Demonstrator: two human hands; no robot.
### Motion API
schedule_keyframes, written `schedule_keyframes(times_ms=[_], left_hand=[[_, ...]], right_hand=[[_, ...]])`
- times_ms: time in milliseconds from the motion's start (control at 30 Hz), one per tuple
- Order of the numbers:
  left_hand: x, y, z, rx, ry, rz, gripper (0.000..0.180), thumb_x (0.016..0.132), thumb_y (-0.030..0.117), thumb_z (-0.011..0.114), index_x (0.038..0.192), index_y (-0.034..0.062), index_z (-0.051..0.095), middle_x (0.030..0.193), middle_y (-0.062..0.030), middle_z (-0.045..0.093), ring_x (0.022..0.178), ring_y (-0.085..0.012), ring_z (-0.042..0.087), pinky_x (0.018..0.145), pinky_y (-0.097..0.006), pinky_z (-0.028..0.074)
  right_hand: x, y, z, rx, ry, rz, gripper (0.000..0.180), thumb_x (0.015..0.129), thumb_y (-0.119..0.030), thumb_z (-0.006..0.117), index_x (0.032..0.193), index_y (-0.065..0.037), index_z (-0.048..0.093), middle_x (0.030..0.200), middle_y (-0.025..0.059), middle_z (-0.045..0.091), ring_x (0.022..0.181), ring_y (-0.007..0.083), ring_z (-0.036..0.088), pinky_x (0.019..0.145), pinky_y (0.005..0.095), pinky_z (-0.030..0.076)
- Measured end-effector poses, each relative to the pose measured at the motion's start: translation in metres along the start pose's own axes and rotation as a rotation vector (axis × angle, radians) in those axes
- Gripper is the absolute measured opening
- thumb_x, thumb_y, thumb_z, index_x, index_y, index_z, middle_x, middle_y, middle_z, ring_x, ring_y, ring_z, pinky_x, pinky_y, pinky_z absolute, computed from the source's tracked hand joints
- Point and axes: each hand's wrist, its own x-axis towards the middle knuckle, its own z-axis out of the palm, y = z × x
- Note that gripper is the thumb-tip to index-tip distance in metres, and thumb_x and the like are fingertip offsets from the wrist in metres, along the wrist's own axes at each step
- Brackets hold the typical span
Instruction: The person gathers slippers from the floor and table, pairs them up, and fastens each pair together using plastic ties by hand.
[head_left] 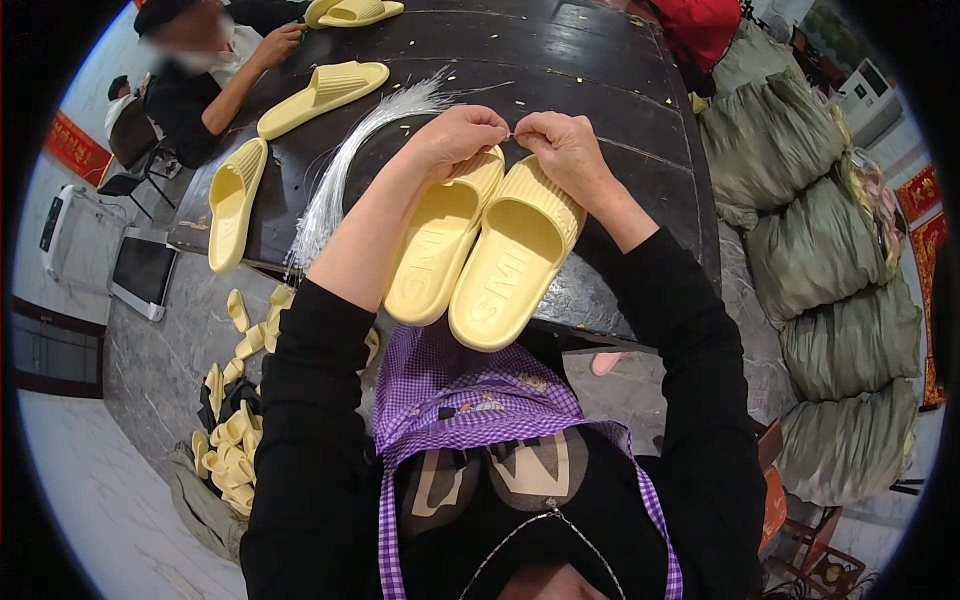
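Pair of pale yellow slides (480,240) lies side by side, soles down, on the near edge of the dark table (590,90). Long axes run toward the person, heels overhanging the edge above the purple checked apron (470,400), toes pointing away. Left hand (455,140) and right hand (565,150) meet over the toe straps, each grip pinched together on a thin clear strand, apparently joining the pair. Bundle of clear strands (350,170) lies just left, within reach.

A dark, scuffed desk (600,80) carries a pair of pale yellow slide sandals (480,250) side by side at its near edge. A bundle of clear plastic ties (350,165) lies just left of them. Three more yellow slides (232,200) lie further left and at the far edge.
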Motion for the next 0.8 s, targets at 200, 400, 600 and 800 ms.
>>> schedule_keyframes(times_ms=[200, 400, 600, 800], left_hand=[[-0.0011, 0.0002, -0.0014, 0.008, -0.031, -0.003, 0.005, 0.083, 0.007, 0.056, 0.084, 0.0023, 0.056, 0.064, 0.0002, 0.050, 0.051, -0.0044, 0.048, 0.045, -0.015, 0.043], [-0.0018, 0.0022, -0.0031, 0.007, -0.053, -0.022, 0.005, 0.083, 0.007, 0.057, 0.083, 0.0015, 0.056, 0.065, -0.0005, 0.051, 0.052, -0.0047, 0.050, 0.045, -0.015, 0.043], [-0.0013, 0.0059, -0.0028, 0.022, -0.071, -0.040, 0.007, 0.083, 0.007, 0.056, 0.082, 0.0009, 0.056, 0.065, -0.0010, 0.051, 0.053, -0.0054, 0.050, 0.048, -0.015, 0.046], [-0.0044, 0.0086, -0.0009, 0.057, -0.067, -0.087, 0.007, 0.083, 0.007, 0.056, 0.081, 0.0007, 0.056, 0.066, -0.0012, 0.051, 0.054, -0.0054, 0.051, 0.049, -0.016, 0.047]], right_hand=[[-0.0013, 0.0056, 0.0010, -0.113, -0.027, -0.101, 0.004, 0.077, -0.012, 0.059, 0.076, -0.013, 0.062, 0.070, -0.0010, 0.061, 0.072, 0.0177, 0.057, 0.072, 0.0318, 0.034], [-0.0016, 0.0020, -0.0016, -0.181, -0.027, -0.149, 0.004, 0.077, -0.012, 0.058, 0.075, -0.014, 0.061, 0.069, -0.0022, 0.060, 0.072, 0.0165, 0.056, 0.073, 0.0312, 0.033], [-0.0008, 0.0022, -0.0035, -0.241, -0.026, -0.203, 0.005, 0.077, -0.011, 0.057, 0.075, -0.014, 0.060, 0.070, -0.0023, 0.058, 0.072, 0.0163, 0.054, 0.073, 0.0309, 0.033], [-0.0026, 0.0013, -0.0045, -0.373, -0.011, -0.285, 0.006, 0.075, -0.009, 0.058, 0.075, -0.014, 0.059, 0.070, -0.0020, 0.056, 0.072, 0.0158, 0.053, 0.073, 0.0307, 0.034]])
